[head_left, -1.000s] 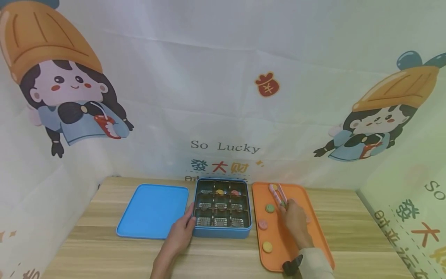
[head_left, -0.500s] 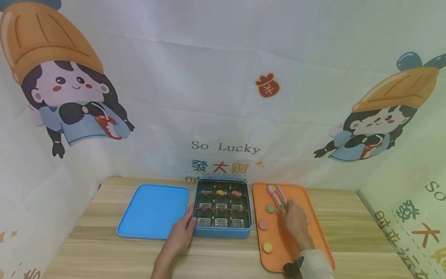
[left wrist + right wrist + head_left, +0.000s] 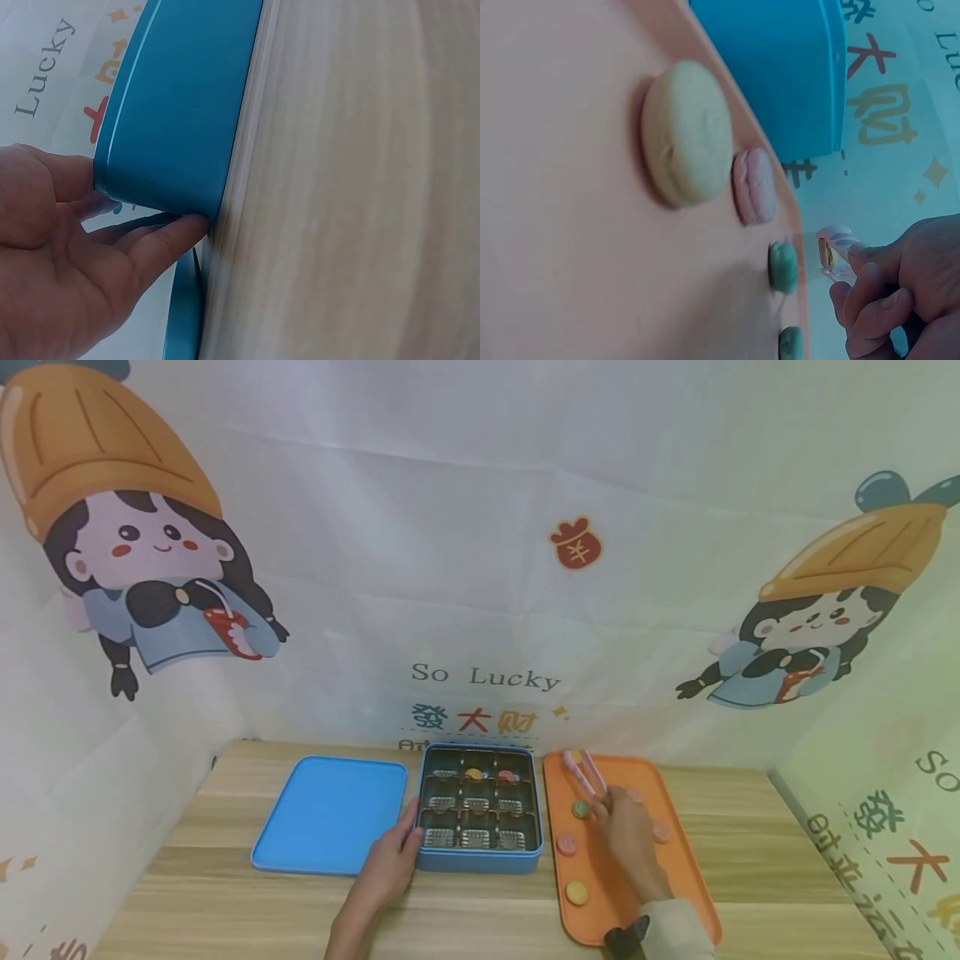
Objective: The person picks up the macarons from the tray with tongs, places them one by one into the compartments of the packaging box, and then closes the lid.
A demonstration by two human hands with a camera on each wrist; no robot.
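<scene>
My right hand [image 3: 626, 831] grips pink tongs [image 3: 592, 773] over the far end of the orange tray [image 3: 611, 918]. Between the tong tips is a yellow macaron [image 3: 826, 253], raised off the tray in the right wrist view. On the tray lie a green macaron [image 3: 581, 809], a pink one [image 3: 566, 844] and another yellow macaron [image 3: 576, 893]. My left hand [image 3: 392, 858] rests its fairly straight fingers against the left side of the blue box [image 3: 480, 860]. In the box's back row, a yellow macaron sits in the middle compartment and a pink macaron [image 3: 507, 776] in the right one.
A blue lid [image 3: 330, 814] lies left of the box on the wooden table [image 3: 195, 877]. Further pink macarons [image 3: 661, 832] are on the tray's right side, partly behind my hand. A second green macaron [image 3: 790, 343] shows in the right wrist view. A printed cloth [image 3: 480, 593] hangs behind.
My right hand has moved slightly left and away from me, lifting the tongs with the yellow macaron. The left hand and box have stayed in place.
</scene>
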